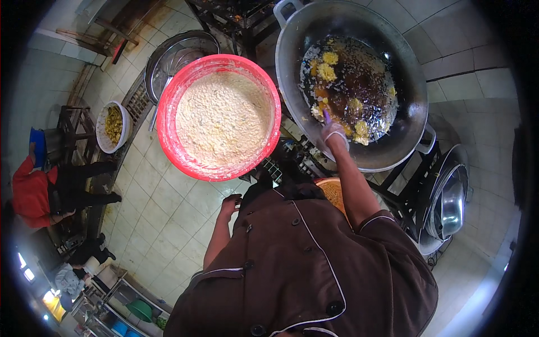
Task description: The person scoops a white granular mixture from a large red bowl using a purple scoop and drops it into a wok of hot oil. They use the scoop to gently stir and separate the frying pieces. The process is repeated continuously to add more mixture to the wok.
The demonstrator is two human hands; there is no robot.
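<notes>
My right hand [335, 134], in a clear plastic glove, reaches over the near rim of a large metal wok [406, 113]. It grips a small purple utensil [326, 116], whose tip is hard to make out near the oil. Several yellow fritters [326, 72] float in the dark, bubbling oil [358, 80]. Left of the wok stands a red plastic tub [165, 139], its rim smeared with batter. Thick, lumpy pale batter [223, 118] fills much of it. My bare left hand [230, 206] hangs by my side, below the tub, holding nothing visible, fingers loosely bent.
A wire strainer [185, 42] lies behind the tub. Further left is a white bowl [126, 130] of yellow food pieces. A person in red [33, 189] and another person [69, 280] are at the left. Metal basins [452, 210] lean at right; an orange container [332, 191] sits below my right arm.
</notes>
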